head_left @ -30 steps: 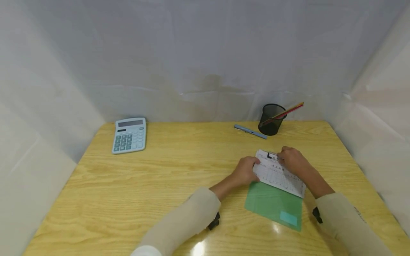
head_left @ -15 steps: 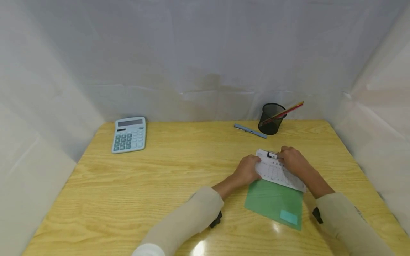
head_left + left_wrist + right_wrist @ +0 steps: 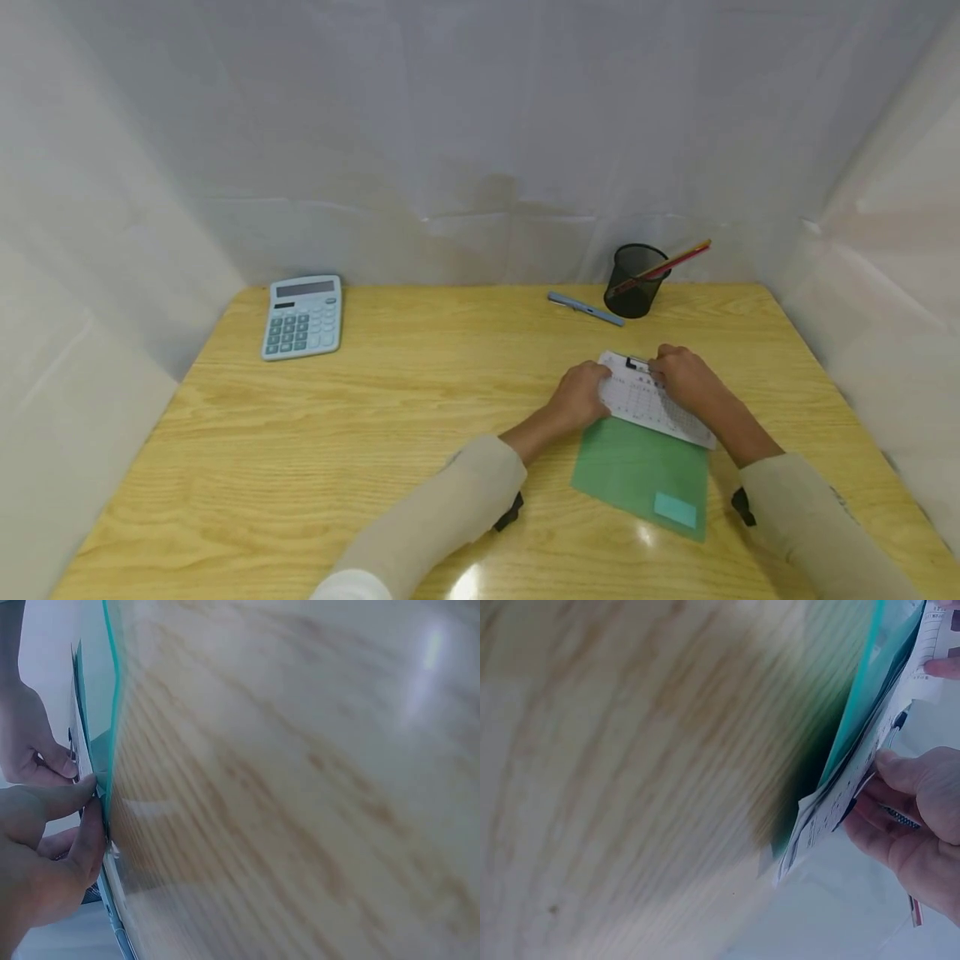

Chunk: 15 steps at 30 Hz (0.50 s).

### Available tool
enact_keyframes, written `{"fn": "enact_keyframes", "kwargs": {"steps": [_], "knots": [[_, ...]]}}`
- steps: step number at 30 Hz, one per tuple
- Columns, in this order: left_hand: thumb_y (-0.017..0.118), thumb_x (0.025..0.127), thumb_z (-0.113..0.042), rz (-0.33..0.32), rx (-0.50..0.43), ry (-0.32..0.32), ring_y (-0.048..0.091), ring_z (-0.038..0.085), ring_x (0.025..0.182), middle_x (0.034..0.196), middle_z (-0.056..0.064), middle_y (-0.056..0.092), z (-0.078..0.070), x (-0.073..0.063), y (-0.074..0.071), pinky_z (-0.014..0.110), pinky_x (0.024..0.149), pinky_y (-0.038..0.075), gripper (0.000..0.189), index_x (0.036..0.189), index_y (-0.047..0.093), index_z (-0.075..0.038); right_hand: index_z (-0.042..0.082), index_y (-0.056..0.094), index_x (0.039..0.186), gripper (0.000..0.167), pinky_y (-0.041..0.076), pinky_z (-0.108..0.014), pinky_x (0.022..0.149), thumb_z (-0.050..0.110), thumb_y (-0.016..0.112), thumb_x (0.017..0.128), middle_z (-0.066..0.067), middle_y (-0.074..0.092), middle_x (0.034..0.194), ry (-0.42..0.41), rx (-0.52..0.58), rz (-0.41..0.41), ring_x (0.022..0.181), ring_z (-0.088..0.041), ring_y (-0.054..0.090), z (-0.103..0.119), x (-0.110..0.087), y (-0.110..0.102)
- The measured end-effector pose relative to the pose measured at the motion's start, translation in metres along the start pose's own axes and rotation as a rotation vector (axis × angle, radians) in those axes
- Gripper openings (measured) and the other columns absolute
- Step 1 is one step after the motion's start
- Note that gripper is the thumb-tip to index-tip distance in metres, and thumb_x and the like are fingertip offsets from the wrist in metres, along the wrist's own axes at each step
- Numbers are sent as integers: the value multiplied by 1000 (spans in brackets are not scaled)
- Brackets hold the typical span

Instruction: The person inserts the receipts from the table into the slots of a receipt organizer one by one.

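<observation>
Printed sheets lie over the upper part of a green folder, which bears a light blue label. My left hand pinches the sheets at their left edge, thumb on top; the left wrist view shows that hand from the side. At the top edge sits a black binder clip with wire handles. My right hand grips the clip between thumb and fingers, also seen as the right hand in the right wrist view. Its fingers partly hide the clip.
Behind the sheets, a blue pen lies beside a black mesh cup holding pencils. A light blue calculator lies at the back left of the wooden table. White sheeting encloses the back and sides.
The lower edge of the sheets has shifted slightly toward the back, baring a little more green folder. My left hand has shifted slightly with it; my right hand stays at the clip.
</observation>
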<state>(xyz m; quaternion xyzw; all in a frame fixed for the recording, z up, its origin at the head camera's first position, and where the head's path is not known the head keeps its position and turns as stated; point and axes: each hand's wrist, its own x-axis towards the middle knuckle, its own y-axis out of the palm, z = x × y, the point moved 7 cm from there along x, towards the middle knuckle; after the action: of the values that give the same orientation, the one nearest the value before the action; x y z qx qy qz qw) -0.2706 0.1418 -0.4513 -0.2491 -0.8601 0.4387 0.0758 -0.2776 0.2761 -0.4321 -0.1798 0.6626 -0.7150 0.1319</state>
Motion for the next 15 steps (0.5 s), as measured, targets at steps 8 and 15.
{"fn": "enact_keyframes", "kwargs": {"steps": [8,15], "knots": [[72,81,-10,20,37,18,47,20,129,138,9,52,0,2,1,27,109,37,59,136,49,-4,-5,72,96,15,54,-38,67,-4,62,85,-14,60,83,-24,-16,-8,76,-29,63,0,0,1],[73,81,-13,10,48,-10,45,20,132,142,8,49,2,5,2,29,111,33,63,137,48,-5,-4,72,94,13,54,-38,67,-4,62,85,-14,60,83,-31,-13,-17,76,-29,62,1,0,0]]}}
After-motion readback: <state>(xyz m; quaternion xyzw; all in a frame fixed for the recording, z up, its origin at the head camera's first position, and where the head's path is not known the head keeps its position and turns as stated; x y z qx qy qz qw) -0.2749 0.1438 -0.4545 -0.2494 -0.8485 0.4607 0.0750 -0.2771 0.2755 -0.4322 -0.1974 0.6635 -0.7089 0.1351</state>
